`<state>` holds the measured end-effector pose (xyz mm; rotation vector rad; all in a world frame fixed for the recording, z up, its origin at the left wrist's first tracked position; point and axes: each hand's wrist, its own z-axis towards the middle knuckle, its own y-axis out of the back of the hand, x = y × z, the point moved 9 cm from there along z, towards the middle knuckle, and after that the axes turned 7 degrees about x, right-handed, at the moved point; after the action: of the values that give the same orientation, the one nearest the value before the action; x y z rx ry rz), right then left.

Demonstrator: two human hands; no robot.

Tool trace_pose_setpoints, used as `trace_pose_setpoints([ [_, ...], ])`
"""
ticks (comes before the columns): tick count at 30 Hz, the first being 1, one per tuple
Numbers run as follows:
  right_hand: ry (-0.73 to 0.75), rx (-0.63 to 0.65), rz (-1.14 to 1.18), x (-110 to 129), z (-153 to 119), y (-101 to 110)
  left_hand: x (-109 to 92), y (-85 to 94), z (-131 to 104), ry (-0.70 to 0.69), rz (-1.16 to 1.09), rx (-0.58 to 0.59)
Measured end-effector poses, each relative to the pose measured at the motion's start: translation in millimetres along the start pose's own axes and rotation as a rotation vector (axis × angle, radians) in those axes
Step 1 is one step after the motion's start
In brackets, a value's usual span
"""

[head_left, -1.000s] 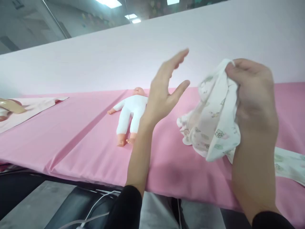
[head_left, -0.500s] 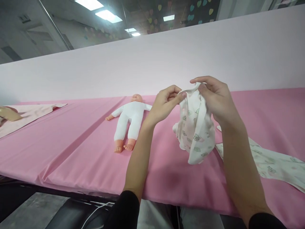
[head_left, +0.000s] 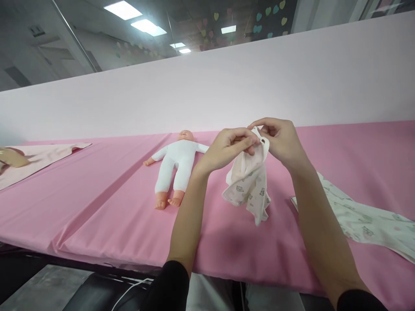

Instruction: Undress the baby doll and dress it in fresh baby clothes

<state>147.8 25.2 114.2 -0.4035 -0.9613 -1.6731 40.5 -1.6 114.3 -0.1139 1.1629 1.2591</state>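
To the right of the doll (head_left: pixel 178 160), a small printed garment (head_left: pixel 251 181) hangs with its top edge pinched by the left hand (head_left: pixel 227 149) and right hand (head_left: pixel 281 139). The step seems to be sorting that edge; next probably calls for light fingertip control from both

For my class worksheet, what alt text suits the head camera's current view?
A person's left hand and right hand hold up a patterned cloth by its top edge over a pink mat. A white-bodied doll lies on its back to the left, and a second cloth lies to the right.
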Motion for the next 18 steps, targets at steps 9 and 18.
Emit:
trace_pose_setpoints([
  [9, -0.007, 0.037, 0.471, 9.1, 2.0, 0.2, 21.4, 9.7, 0.7, 0.110, 0.517, -0.071],
  [18, 0.008, -0.178, 0.378, 2.0, -5.1, 26.9, 46.7, 0.5, -0.2, 0.223, 0.571, 0.065],
])
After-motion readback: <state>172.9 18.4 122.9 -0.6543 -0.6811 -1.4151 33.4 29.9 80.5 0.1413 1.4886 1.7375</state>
